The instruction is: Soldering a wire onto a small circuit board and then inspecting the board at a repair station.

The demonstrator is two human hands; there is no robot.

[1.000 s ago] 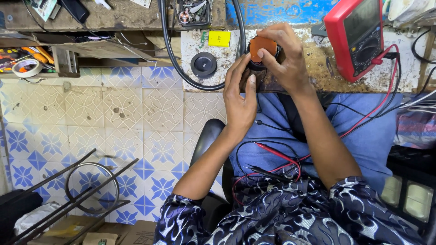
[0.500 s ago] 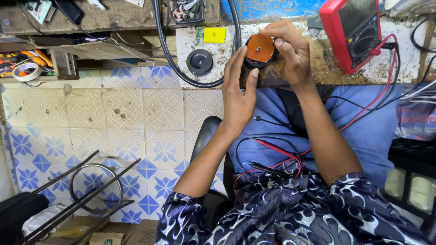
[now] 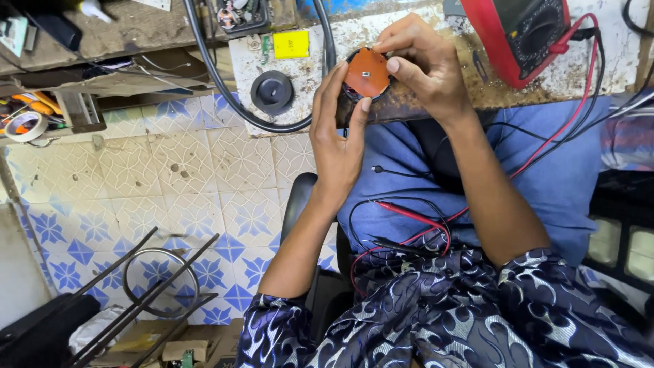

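Both my hands hold a small round orange circuit board (image 3: 366, 73) at the front edge of the workbench (image 3: 422, 102). My left hand (image 3: 338, 140) cups it from below and the left, fingertips on its rim. From the right and above, my right hand (image 3: 426, 65) pinches it, thumb pressed on the orange face. A tiny component sits at the disc's middle. Red and black probe leads (image 3: 409, 215) lie loose across my lap.
A red multimeter (image 3: 528, 34) stands on the bench at the right. A black knob (image 3: 272, 91), a yellow label (image 3: 291, 44) and a thick black cable (image 3: 225, 88) lie to the left. A tape roll (image 3: 26, 126) sits on a shelf. Below is tiled floor with a metal stand (image 3: 160, 279).
Both hands have carried the orange disc slightly lower and nearer to me. My right thumb now rests on its face.
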